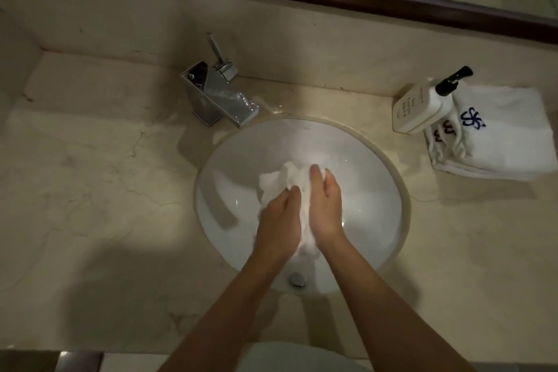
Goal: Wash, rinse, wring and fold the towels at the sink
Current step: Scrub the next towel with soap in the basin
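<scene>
Over the middle of the round white ceramic sink basin (347, 160), the left hand (279, 220) and the right hand (327, 205) press a bunched white terry towel (279, 180) between their palms, fingers curled lightly onto the cloth. Soaked, it is probably heavy, limp and a little slippery, so holding the two ends of the roll should suit wringing best. Folded white towels with a blue emblem (495, 130) lie at the counter's back right corner beside a cream pump bottle (419, 110); the chrome tap (217, 96) stands at the back edge.
</scene>
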`<state>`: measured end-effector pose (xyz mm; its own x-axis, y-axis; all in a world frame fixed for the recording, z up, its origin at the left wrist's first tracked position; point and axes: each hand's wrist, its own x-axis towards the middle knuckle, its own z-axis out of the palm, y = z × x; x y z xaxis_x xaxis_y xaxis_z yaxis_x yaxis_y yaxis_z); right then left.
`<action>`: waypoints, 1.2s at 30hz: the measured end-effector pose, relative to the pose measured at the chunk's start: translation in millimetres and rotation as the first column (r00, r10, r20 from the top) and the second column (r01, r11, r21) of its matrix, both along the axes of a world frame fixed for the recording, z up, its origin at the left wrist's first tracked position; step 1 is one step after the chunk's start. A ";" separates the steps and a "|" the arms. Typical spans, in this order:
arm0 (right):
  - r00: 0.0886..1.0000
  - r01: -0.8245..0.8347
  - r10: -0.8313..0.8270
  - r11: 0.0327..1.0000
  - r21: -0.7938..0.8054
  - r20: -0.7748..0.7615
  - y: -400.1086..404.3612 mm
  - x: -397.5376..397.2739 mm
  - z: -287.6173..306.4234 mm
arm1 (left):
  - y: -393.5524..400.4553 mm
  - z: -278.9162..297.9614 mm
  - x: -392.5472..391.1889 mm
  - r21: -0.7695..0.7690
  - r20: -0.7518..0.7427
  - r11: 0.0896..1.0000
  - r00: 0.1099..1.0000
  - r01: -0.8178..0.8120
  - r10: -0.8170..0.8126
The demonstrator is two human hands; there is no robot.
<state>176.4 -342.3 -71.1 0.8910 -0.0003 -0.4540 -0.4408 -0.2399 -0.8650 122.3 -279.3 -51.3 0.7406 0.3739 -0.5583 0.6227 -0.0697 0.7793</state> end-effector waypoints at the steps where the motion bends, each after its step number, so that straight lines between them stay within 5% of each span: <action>1: 0.989 0.102 -0.096 0.994 0.044 -0.115 0.9 5.4 -6.6 | -0.8 8.4 0.4 -0.025 0.022 1.000 1.000 -0.016 0.016; 3: 0.980 0.113 -0.098 0.990 0.083 -0.174 4.4 -4.9 -14.9 | 14.0 8.3 6.8 0.056 0.036 0.998 0.999 0.008 -0.010; 6: 0.997 -0.079 0.079 0.997 0.011 0.022 17.4 -24.9 -11.7 | 33.8 -2.9 26.0 0.104 0.013 0.990 0.996 -0.092 0.091; 10: 0.976 0.171 -0.177 0.983 -0.059 -0.123 11.9 23.7 -16.2 | 13.6 1.1 11.6 0.120 0.020 0.987 0.994 0.103 -0.106; 12: 0.991 0.060 -0.061 0.998 -0.014 -0.118 15.2 14.8 -9.7 | 24.1 -8.7 10.9 0.117 -0.054 0.988 0.994 0.103 -0.097; 15: 0.963 -0.216 0.242 0.956 -0.197 0.119 30.3 -23.9 -1.5 | 42.4 -23.1 20.7 0.082 -0.122 0.996 0.992 0.035 -0.024; 17: 0.988 -0.054 0.090 0.964 -0.261 0.129 30.6 -5.3 -8.8 | 34.3 -13.6 16.3 0.089 -0.094 0.992 0.993 0.086 -0.077; 20: 0.973 0.126 -0.172 0.953 -0.274 -0.152 15.2 32.3 -22.3 | 21.7 7.6 2.5 0.059 -0.014 0.987 0.988 0.152 -0.151; 22: 0.969 0.046 -0.095 0.976 -0.212 -0.228 17.3 18.7 -19.5 | 26.9 3.5 10.1 0.090 -0.019 0.991 0.995 0.103 -0.102; 24: 0.981 -0.162 0.131 0.959 -0.231 -0.145 32.1 -8.2 -13.5 | 38.1 -7.1 24.9 0.043 -0.045 0.996 0.995 -0.084 0.086; 27: 0.996 -0.047 0.021 0.959 -0.279 -0.092 34.4 4.7 -7.9 | 28.7 2.4 21.5 0.055 -0.006 0.998 1.000 0.006 -0.006; 30: 0.916 0.223 -0.231 0.973 -0.062 -0.329 14.8 41.0 -8.1 | 11.6 4.8 9.0 0.046 0.084 0.987 0.984 0.152 -0.156; 32: 0.836 0.336 -0.129 0.889 0.310 -0.534 4.4 37.3 1.6 | 16.3 -9.1 12.4 -0.123 0.041 0.990 0.996 -0.071 0.077; 34: 0.798 0.368 0.036 0.761 0.535 -0.602 -5.4 12.7 7.1 | 26.4 -25.4 14.1 -0.450 -0.150 0.826 0.941 -0.339 0.305; 36: 0.765 0.460 0.030 0.674 0.578 -0.643 -21.4 -15.1 3.4 | 29.2 -44.3 -1.1 -0.676 -0.310 0.574 0.885 -0.462 0.348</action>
